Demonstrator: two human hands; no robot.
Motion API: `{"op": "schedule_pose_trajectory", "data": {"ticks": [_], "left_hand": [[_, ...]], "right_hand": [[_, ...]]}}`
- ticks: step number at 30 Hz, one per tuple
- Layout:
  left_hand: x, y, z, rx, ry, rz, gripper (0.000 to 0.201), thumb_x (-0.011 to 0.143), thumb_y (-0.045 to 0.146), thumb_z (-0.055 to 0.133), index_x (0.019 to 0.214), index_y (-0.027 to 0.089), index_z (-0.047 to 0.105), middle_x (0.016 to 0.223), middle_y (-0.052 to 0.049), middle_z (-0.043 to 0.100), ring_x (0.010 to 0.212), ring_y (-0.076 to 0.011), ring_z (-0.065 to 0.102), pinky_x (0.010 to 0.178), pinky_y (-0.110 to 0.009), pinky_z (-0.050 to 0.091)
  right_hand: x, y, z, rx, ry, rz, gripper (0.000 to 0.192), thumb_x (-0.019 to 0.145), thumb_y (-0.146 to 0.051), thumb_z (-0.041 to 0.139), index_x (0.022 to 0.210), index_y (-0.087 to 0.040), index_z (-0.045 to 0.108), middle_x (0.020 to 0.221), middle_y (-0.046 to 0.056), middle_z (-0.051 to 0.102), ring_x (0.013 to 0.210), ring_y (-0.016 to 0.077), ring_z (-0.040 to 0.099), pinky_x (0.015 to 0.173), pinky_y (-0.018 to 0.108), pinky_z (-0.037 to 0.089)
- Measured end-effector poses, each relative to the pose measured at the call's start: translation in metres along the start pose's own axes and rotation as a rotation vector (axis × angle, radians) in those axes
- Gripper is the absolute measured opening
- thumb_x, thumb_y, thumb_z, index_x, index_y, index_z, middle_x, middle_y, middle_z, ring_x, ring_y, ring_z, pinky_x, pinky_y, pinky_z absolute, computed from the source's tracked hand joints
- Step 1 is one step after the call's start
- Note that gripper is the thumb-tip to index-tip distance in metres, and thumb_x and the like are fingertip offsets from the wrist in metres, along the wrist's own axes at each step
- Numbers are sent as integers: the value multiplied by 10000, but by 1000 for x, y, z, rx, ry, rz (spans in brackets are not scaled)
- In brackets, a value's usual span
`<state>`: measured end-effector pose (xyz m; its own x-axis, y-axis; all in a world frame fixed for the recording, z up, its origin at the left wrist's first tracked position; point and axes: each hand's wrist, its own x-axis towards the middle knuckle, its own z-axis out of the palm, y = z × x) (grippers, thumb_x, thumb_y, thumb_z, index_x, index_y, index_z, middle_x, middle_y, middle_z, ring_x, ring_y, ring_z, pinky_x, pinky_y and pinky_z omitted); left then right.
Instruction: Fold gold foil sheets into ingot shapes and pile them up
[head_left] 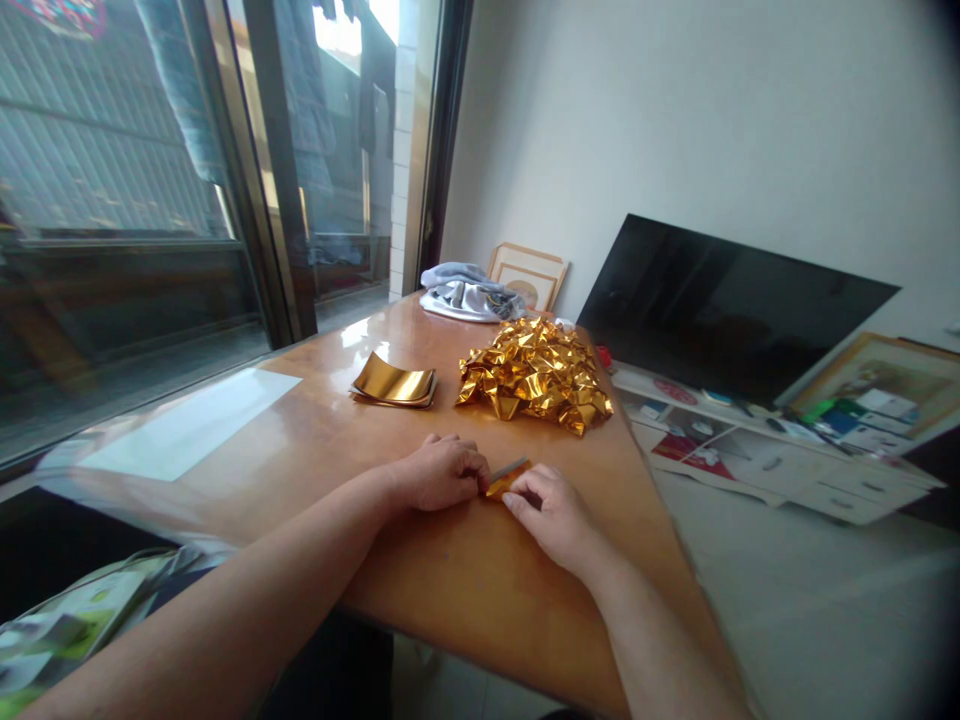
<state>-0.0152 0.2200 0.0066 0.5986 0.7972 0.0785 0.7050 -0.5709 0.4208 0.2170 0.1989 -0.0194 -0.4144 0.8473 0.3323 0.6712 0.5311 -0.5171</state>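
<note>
Between my two hands, just above the wooden table (450, 560), is a small piece of gold foil paper (504, 482), partly folded, with a pale strip along its upper edge. My left hand (448, 472) pinches its left end with curled fingers. At its right end, my right hand (551, 510) grips it between thumb and fingers. Beyond my left hand lies a short stack of gold foil sheets (394, 382), the top one curling upward. A heap of folded gold foil pieces (536, 375) sits beyond my right hand, near the table's right edge.
Folded cloth (469, 292) lies at the table's far end, before leaning picture frames (531, 275). A white sheet (196, 420) is at the left, by the glass door (337, 150). On the right are a television (735, 310) and a low white cabinet (772, 460).
</note>
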Motion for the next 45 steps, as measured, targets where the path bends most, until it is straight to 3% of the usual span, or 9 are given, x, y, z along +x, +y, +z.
{"op": "schedule_pose_trajectory", "data": {"ticks": [16, 36, 45], "left_hand": [[0, 9, 3, 44, 55, -87, 148, 799, 284, 576, 848, 254, 713, 981, -25, 685, 970, -244, 588, 861, -366, 393], [1, 9, 7, 89, 84, -95, 167, 848, 360, 578, 817, 242, 693, 936, -32, 678, 917, -228, 593, 819, -346, 391], [2, 12, 12, 169, 107, -129, 228, 867, 385, 538, 779, 220, 668, 893, -60, 685, 894, -240, 587, 798, -365, 374]], "right_hand": [[3, 10, 11, -23, 58, 91, 195, 878, -320, 645, 716, -229, 585, 777, 11, 599, 756, 184, 567, 663, 294, 420], [3, 10, 10, 36, 61, 107, 204, 867, -263, 601, 673, -221, 551, 770, 14, 597, 769, 184, 564, 685, 292, 411], [4, 8, 14, -43, 84, 135, 214, 863, -290, 630, 677, -225, 546, 761, 19, 595, 767, 193, 544, 680, 297, 391]]}}
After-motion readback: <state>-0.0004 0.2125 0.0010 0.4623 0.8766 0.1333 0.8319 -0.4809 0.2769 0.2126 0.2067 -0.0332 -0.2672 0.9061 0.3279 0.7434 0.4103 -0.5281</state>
